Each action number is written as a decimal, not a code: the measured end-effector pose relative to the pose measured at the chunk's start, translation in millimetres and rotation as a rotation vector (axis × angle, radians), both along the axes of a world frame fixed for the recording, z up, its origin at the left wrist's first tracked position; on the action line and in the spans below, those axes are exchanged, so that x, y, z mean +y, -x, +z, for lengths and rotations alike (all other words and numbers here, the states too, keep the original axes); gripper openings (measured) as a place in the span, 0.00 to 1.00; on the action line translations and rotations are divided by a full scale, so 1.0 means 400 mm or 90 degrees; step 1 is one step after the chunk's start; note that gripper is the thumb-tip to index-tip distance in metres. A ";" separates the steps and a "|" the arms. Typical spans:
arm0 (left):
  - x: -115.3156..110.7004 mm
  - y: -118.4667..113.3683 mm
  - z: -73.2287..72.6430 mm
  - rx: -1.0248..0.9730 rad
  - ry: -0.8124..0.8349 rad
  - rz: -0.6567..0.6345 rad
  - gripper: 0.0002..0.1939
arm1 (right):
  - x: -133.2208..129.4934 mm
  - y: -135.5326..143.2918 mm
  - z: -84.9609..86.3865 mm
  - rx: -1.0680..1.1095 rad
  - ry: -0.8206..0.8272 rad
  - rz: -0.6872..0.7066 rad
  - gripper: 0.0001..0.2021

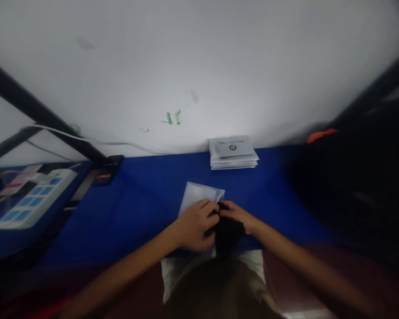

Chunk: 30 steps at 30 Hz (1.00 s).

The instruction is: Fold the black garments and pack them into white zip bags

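Note:
My left hand (197, 226) lies over a translucent white plastic bag (199, 193) on the blue tabletop, its fingers curled against a dark bundle. That bundle looks like black folded fabric (230, 232) and sits at the bag's right side, near the front edge. On the right, my right hand (238, 215) grips the upper part of the black fabric, its fingertips close to those of the left. Whether any fabric is inside the bag I cannot tell, since my hands cover that part.
A stack of white printed packets (233, 153) rests against the wall. To the left lie a power strip (36, 199) with blue sockets and a dark device (103, 177) by a black post. A large black mass (359, 190) fills the right side, with something orange (322, 135) above it.

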<state>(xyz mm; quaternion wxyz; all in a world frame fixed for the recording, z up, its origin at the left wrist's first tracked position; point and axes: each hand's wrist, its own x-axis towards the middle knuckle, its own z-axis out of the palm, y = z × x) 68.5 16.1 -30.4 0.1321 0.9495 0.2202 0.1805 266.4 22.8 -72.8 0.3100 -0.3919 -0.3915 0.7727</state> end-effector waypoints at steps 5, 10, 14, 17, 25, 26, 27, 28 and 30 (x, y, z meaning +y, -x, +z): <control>-0.016 0.001 -0.036 -0.027 -0.039 0.132 0.11 | 0.006 0.011 0.015 -0.006 0.010 -0.160 0.14; 0.010 0.022 -0.103 -0.133 -0.095 0.210 0.22 | 0.022 0.022 0.027 0.044 -0.029 -0.136 0.21; 0.023 0.034 -0.125 -0.077 -0.089 0.298 0.25 | 0.031 0.029 0.020 0.071 -0.021 -0.142 0.23; 0.024 0.039 -0.113 0.053 -0.092 0.400 0.18 | 0.035 0.027 0.014 0.077 0.020 -0.162 0.24; 0.063 0.063 -0.055 0.275 -0.094 0.378 0.06 | 0.068 0.067 0.020 0.046 -0.008 -0.149 0.25; 0.067 0.065 -0.050 0.272 -0.101 0.366 0.06 | 0.079 0.076 0.021 0.042 -0.010 -0.162 0.23; 0.071 0.068 -0.045 0.266 -0.108 0.353 0.05 | 0.090 0.083 0.021 0.044 -0.010 -0.177 0.21; 0.074 0.070 -0.042 0.259 -0.112 0.340 0.05 | 0.102 0.090 0.022 0.053 -0.008 -0.194 0.20; 0.078 0.075 -0.042 0.256 -0.113 0.322 0.05 | 0.123 0.100 0.020 0.082 -0.003 -0.240 0.20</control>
